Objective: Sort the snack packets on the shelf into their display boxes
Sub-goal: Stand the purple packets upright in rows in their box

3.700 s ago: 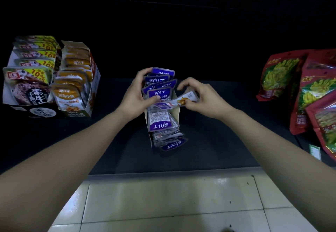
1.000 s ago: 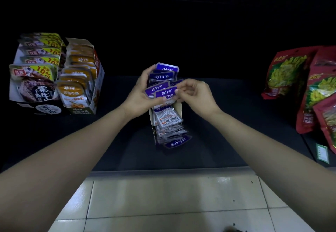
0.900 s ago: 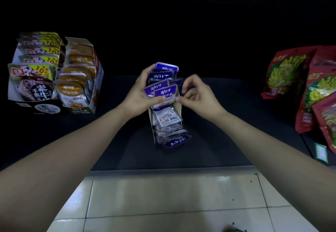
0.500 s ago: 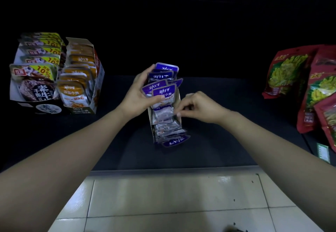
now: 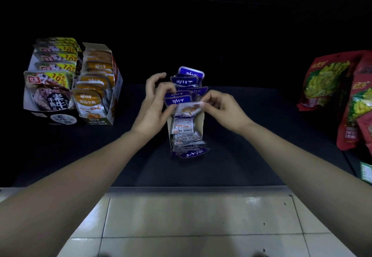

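A narrow cardboard display box (image 5: 200, 122) stands mid-shelf, packed with several purple snack packets (image 5: 186, 82) upright at the back and others lying flat toward the front (image 5: 190, 152). My right hand (image 5: 223, 108) pinches a small silver packet (image 5: 188, 108) by its right edge above the box. My left hand (image 5: 153, 103) presses its thumb against the upright purple packets and touches the silver packet's left side, its other fingers spread.
At the left stand two filled display boxes: one with orange packets (image 5: 96, 87), one with black-and-yellow packets (image 5: 50, 87). Red and yellow snack bags (image 5: 330, 79) lean at the right. The dark shelf (image 5: 120, 156) ends at a metal front edge above tiled floor.
My right hand dipped to the box's right side, then came back up holding a silver packet against the upright purple ones. My left hand stayed on the stack, its fingers now more spread.
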A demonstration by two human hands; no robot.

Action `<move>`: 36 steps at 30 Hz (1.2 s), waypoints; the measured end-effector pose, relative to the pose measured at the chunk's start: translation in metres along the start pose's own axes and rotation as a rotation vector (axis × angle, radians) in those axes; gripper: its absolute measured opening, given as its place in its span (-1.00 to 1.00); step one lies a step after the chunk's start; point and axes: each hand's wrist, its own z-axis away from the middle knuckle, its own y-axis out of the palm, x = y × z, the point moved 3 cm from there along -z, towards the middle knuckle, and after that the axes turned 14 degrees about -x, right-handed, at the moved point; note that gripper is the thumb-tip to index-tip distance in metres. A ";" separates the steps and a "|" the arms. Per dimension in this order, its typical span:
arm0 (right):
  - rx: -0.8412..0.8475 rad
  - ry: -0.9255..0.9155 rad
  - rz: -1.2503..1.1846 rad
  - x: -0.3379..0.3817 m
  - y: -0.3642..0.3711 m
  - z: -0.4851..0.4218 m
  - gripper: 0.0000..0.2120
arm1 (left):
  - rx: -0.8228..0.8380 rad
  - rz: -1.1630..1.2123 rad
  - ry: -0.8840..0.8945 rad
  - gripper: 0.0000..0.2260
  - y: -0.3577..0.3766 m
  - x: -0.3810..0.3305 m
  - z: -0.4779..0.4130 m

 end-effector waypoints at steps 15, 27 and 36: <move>-0.239 0.298 -0.399 0.004 -0.015 -0.001 -0.80 | 0.127 0.035 -0.043 -0.87 0.007 0.006 -0.002; -0.089 0.191 -0.185 0.004 -0.014 0.001 -0.86 | 0.116 0.004 -0.044 -0.90 0.009 0.002 -0.008; 0.092 -0.188 0.417 0.027 -0.007 0.000 -0.75 | 0.163 -0.011 -0.045 -0.87 0.005 0.000 -0.011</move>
